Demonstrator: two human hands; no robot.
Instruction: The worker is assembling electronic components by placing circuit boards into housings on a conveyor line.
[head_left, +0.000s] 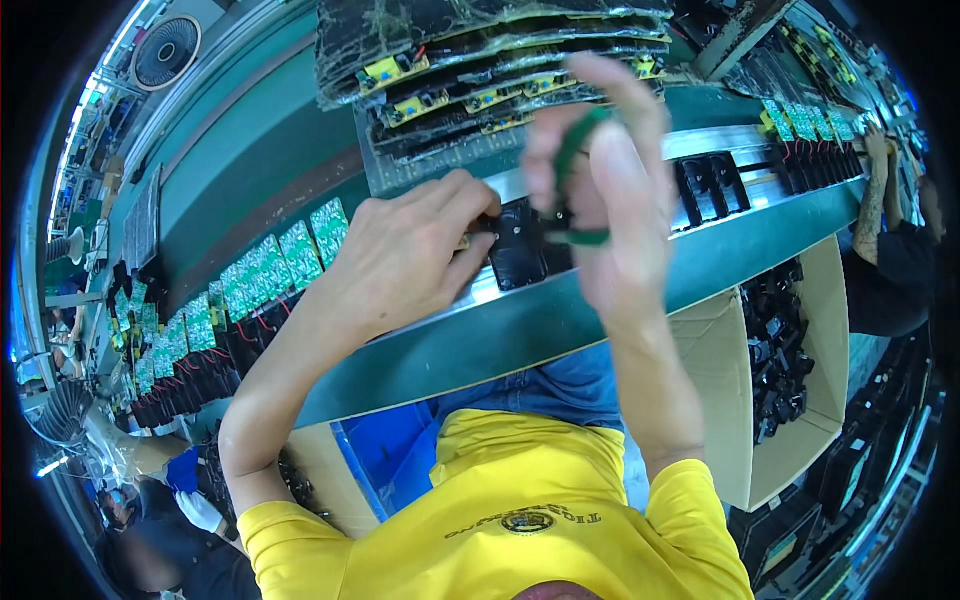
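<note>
My left hand (pixel 415 245) is closed at the left side of a black plastic casing (pixel 517 250) on the metal strip of the bench. Its thumb and fingers curl around a small piece that I cannot make out. Over the right part of that casing, my right hand (pixel 625 180) is raised and blurred by motion. It grips a tool with dark green handles (pixel 578 238), whose working end points toward the casing and is too smeared to name.
Green circuit boards (pixel 262 280) with red wires and black casings line the bench on the left; similar boards (pixel 805 122) lie at far right. Trays with yellow parts (pixel 410 105) are stacked behind. Black casings (pixel 712 190) lie rightward. A cardboard box (pixel 828 350) holds black parts. People work nearby.
</note>
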